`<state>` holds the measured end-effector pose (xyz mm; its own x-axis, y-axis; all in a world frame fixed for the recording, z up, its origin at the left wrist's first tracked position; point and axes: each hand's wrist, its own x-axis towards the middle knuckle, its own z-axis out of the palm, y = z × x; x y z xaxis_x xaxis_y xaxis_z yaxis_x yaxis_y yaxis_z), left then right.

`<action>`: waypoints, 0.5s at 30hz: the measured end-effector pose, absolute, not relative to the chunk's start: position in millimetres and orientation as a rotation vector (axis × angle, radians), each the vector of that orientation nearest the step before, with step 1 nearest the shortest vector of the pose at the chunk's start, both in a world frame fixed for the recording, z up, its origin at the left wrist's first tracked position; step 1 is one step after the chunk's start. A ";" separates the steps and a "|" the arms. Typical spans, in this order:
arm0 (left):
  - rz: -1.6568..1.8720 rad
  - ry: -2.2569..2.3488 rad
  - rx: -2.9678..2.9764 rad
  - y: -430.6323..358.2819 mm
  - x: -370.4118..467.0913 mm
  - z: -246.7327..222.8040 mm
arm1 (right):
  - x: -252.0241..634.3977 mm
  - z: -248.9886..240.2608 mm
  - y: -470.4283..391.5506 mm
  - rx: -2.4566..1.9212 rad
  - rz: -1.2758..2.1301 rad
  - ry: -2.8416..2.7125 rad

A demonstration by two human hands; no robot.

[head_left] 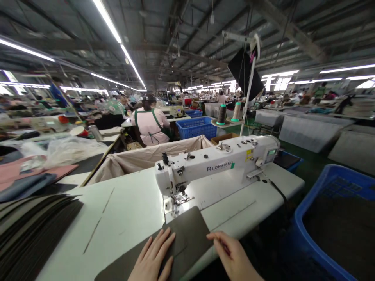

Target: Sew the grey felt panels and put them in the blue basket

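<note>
A dark grey-brown flat panel [187,234] lies on the pale sewing table [129,207], its rounded far corner just in front of the needle area of a white sewing machine [216,160]. My left hand [156,253] rests flat on the panel with its fingers spread. At the panel's right edge is my right hand [227,251], thumb and index finger pinched on that edge, the other fingers curled under. Something small and dark red shows inside the right hand's curl; I cannot make out what it is.
A tall stack of dark panels [38,234] stands at the left. Blue baskets [319,187] are at the right and behind the machine. A cloth-lined bin [117,164] borders the table's far side. Thread cones [222,114] stand behind the machine. A person in an apron [150,125] sits beyond.
</note>
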<state>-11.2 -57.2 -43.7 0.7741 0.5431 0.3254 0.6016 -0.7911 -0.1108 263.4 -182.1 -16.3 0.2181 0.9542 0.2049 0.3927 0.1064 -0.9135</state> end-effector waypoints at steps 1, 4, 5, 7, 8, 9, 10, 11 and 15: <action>-0.403 -0.951 -2.782 -58.7 -4.1 -34.9 | 269.2 -15.0 -190.2 -1.506 0.684 -1.314; -0.377 -1.076 -2.835 -71.6 17.5 -18.1 | 287.5 -16.0 -213.9 -1.643 0.700 -1.292; -0.344 -1.106 -2.861 -77.9 24.9 -15.5 | 291.9 -18.8 -221.0 -1.688 0.710 -1.305; -0.272 -1.097 -2.915 -91.0 38.4 -14.0 | 295.6 -26.8 -233.2 -1.783 0.741 -1.330; -0.234 -1.075 -2.931 -97.0 43.8 -14.6 | 294.6 -31.3 -237.8 -1.829 0.761 -1.340; -0.202 -1.053 -2.934 -102.3 47.9 -15.7 | 292.2 -35.6 -241.1 -1.867 0.779 -1.351; -0.176 -1.036 -2.927 -106.6 50.5 -17.2 | 288.7 -39.6 -243.1 -1.895 0.795 -1.367; -0.157 -1.024 -2.916 -109.9 51.8 -18.8 | 284.7 -43.1 -243.8 -1.911 0.805 -1.391; -0.132 -1.001 -2.888 -114.9 48.6 -22.7 | 272.8 -51.8 -237.2 -1.924 0.763 -1.513</action>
